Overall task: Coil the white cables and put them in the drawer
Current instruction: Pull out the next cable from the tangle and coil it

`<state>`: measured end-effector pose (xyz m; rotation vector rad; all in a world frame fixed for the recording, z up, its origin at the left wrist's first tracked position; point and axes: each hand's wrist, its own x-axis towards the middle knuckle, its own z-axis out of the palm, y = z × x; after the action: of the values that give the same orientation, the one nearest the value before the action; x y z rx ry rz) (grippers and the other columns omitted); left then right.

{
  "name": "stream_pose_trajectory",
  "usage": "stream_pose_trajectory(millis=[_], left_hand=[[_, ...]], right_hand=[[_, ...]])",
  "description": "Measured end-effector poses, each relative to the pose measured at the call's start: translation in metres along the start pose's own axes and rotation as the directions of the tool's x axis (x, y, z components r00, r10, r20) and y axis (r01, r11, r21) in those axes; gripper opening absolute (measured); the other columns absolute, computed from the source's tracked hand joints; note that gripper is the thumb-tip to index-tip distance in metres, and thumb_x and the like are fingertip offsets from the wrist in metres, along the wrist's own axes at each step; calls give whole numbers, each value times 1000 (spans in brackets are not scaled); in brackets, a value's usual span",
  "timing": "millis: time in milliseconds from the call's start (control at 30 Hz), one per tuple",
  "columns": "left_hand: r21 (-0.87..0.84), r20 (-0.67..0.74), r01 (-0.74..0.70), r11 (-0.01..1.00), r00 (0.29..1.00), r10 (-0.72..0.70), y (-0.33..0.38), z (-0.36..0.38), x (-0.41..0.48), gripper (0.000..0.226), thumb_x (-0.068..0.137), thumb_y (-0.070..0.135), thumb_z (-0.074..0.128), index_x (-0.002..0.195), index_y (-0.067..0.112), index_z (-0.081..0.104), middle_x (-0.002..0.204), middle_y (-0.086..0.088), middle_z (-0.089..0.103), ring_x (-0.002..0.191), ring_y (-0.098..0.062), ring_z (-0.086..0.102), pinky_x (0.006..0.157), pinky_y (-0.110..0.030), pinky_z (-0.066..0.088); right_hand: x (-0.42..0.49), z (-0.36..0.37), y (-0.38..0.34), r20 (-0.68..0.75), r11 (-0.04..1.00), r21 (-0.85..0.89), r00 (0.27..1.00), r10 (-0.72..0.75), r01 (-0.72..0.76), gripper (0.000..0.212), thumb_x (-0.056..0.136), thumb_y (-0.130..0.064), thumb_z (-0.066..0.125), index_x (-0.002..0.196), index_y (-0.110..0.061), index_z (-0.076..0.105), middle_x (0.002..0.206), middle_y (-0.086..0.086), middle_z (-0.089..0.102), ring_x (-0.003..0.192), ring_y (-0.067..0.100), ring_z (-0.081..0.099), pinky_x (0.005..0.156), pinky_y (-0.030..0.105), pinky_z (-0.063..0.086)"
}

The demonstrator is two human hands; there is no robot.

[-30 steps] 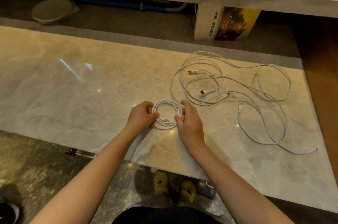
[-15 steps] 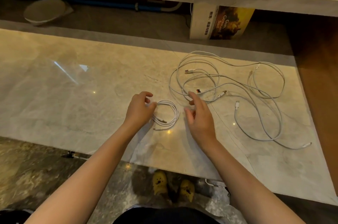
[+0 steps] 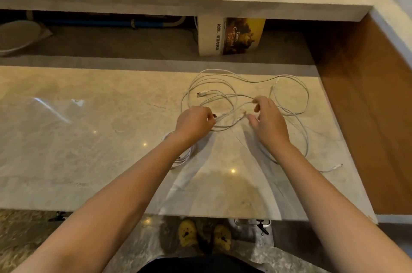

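Observation:
Loose white cables (image 3: 236, 85) lie tangled on the marble top (image 3: 89, 139), right of centre. My left hand (image 3: 194, 122) pinches a cable end with a dark plug at the tangle's near left side. My right hand (image 3: 268, 121) is over the middle of the tangle and pinches a strand between thumb and forefinger. A finished white coil (image 3: 184, 158) lies flat on the marble, partly hidden under my left forearm. No drawer can be made out.
A book (image 3: 234, 35) stands on the lower shelf behind the marble top. A pale round object (image 3: 17, 36) lies at the shelf's left. A brown wooden panel (image 3: 367, 116) borders the right side. Yellow slippers (image 3: 204, 236) show on the floor below the near edge.
Both hands let go of the finished coil, which stays on the marble. They moved forward to the loose tangle, where each has taken hold of a cable.

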<state>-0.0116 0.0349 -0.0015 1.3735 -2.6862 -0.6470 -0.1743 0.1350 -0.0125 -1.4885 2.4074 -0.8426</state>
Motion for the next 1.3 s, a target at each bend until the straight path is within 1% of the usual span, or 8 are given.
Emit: stream_pose_trajectory(millis=[100,167,367,633,833,967,1133,1300], left_hand=[[15,-53,10,1000,999,-9,3,1,7,25,94,27,49,100,9,66,91,-11,69,82,-30,62,68,-35,52],[-20,-94,18,1000,995,-19,5,1,9,23,94,26,49,101,11,64,91,-10,69,81,-29,62,69,-37,53],[-210,-179,-244,947,962,208,34,5,-1,24,93,15,49,114,15,60,95,-3,66,85,-19,60,76,-34,50],[-161,170,-441,883,869,465,42,32,-8,44,89,1,46,129,16,55,128,-3,60,120,-17,49,99,-26,35],[-95,216,-475,875,848,484,43,7,0,23,95,18,49,111,9,64,107,-10,59,97,-21,53,82,-29,40],[-367,117,-251,896,943,312,38,-41,3,20,98,20,41,94,12,59,91,-7,57,71,-15,53,66,-27,46],[-893,209,132,431,968,137,13,-91,5,23,99,9,35,82,10,51,66,0,43,53,-9,35,49,-20,30],[-894,187,277,-351,945,270,5,-114,-1,12,90,13,44,85,9,54,63,3,46,49,-4,37,44,-13,30]], right_hand=[[-25,-6,14,187,938,-333,968,165,-96,26,86,-32,59,100,-10,57,100,8,58,98,27,52,76,36,44],[-41,-1,21,299,888,-455,928,221,-64,13,87,-20,54,96,-11,57,101,8,59,100,28,52,72,32,38],[-45,2,22,265,933,-342,940,213,-115,9,89,-8,43,94,-8,50,94,9,58,78,25,49,61,32,33],[-42,-4,8,366,966,-257,922,128,-32,15,93,-18,44,103,-8,50,103,10,54,85,31,57,63,34,37],[-24,-36,-6,273,993,60,955,-117,104,6,90,-20,55,92,-15,58,91,-3,55,78,15,52,67,31,43],[-7,-69,-5,259,992,82,959,-118,100,20,92,-29,53,88,-14,65,79,-1,63,68,10,53,63,28,43],[7,-100,10,150,919,393,985,-82,16,18,93,-20,54,83,-15,68,69,2,61,59,1,52,56,13,44],[24,-86,10,132,933,360,989,-67,15,19,94,-23,52,87,-14,67,77,-5,61,72,4,55,62,9,42]])
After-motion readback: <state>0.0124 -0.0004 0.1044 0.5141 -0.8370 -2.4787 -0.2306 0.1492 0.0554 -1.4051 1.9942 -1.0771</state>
